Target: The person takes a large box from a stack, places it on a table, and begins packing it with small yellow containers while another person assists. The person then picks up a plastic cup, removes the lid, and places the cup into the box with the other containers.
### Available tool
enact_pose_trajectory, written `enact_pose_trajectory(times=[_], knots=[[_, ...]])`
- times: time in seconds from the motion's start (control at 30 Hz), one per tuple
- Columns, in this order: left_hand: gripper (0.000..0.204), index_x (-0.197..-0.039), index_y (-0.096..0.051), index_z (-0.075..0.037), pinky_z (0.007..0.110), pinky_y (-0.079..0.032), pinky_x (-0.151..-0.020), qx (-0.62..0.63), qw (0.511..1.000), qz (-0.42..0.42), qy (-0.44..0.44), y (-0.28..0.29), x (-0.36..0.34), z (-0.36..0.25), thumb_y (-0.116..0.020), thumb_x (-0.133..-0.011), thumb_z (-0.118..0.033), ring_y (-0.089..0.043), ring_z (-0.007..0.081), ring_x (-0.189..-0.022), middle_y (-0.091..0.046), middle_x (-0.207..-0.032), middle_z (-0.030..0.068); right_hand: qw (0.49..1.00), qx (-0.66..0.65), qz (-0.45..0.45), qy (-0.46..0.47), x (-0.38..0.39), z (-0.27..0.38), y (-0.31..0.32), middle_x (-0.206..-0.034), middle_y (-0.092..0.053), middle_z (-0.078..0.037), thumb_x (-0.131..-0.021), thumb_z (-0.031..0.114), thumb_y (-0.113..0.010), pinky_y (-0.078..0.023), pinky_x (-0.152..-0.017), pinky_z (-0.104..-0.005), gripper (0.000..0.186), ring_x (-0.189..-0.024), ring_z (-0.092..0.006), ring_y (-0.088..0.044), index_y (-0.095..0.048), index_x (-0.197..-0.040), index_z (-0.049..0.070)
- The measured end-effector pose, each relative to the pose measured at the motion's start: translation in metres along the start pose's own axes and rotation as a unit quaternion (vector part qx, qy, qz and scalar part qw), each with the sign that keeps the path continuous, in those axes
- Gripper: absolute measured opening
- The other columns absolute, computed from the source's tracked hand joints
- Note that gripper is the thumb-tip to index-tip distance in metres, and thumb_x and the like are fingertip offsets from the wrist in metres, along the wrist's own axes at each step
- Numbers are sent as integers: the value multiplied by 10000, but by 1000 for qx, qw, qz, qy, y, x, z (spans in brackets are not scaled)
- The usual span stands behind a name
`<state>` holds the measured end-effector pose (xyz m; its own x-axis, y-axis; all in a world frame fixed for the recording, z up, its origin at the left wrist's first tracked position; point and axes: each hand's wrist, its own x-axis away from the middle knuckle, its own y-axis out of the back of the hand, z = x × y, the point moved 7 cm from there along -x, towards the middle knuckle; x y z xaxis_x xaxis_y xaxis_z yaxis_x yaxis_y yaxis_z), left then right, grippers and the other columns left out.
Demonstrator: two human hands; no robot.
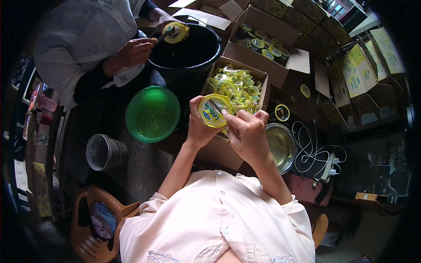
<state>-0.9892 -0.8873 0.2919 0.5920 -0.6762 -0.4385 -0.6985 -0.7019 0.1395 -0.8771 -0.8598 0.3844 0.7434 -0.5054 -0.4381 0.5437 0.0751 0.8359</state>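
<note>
My left hand point(198, 122) grips a round cup point(210, 114) with a yellow-and-white printed lid, held over an open cardboard box point(237, 87) full of thin yellow and pale-green scraps. My right hand point(245, 133) is closed on a small grey blade point(215, 105), which lies across that lid; the handle is mostly hidden by my fingers. Right of the box are a small yellow-rimmed round item point(282, 112) and a steel bowl point(283, 147) holding pale liquid. A green plastic basin point(152, 111) stands left of my left hand.
A co-worker point(92, 48) at upper left holds a yellow cup and blade over a black bucket point(184, 61). Boxes of cups point(258, 41) and stacked cartons point(359, 74) stand behind and right. A white cable point(307, 144), power strip point(329, 168), grey bucket point(106, 151) and brown chair point(81, 228) surround me.
</note>
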Motion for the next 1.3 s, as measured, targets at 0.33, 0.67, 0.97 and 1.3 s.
enact_pose_trajectory(times=[0.33,0.67,0.97,1.3], knots=[[789,-1082,-289,-45,322,-412,-803,-11,1000,-1,10,-1,-5,11,-793,-479,-115,-502,252,-908,-463,-982,139,999,8,33,-10,7,-5,2,-644,-506,-44,-683,52,-559,-257,-684,-344,220,-631,-180,-513,-636,-884,99],[787,-1083,-295,-52,314,-406,-806,-36,999,-9,-5,4,-11,6,-795,-476,-95,-505,256,-912,-477,-982,130,997,26,79,0,6,-4,8,-646,-507,-49,-665,42,-557,-268,-703,-351,256,-624,-195,-481,-634,-902,102],[789,-1089,-291,-43,311,-400,-817,-25,1000,-16,9,3,-9,14,-788,-479,-89,-504,251,-918,-472,-992,131,996,33,84,-8,13,-5,18,-633,-502,-42,-647,42,-584,-261,-699,-343,260,-618,-176,-521,-632,-892,113],[775,-1084,-298,-36,307,-398,-821,-32,999,-27,25,9,-11,20,-794,-494,-118,-496,239,-915,-463,-987,126,992,-78,-22,-94,32,-38,37,-572,-512,2,-654,41,-633,-276,-650,-278,297,-529,-129,-463,-630,-943,106]])
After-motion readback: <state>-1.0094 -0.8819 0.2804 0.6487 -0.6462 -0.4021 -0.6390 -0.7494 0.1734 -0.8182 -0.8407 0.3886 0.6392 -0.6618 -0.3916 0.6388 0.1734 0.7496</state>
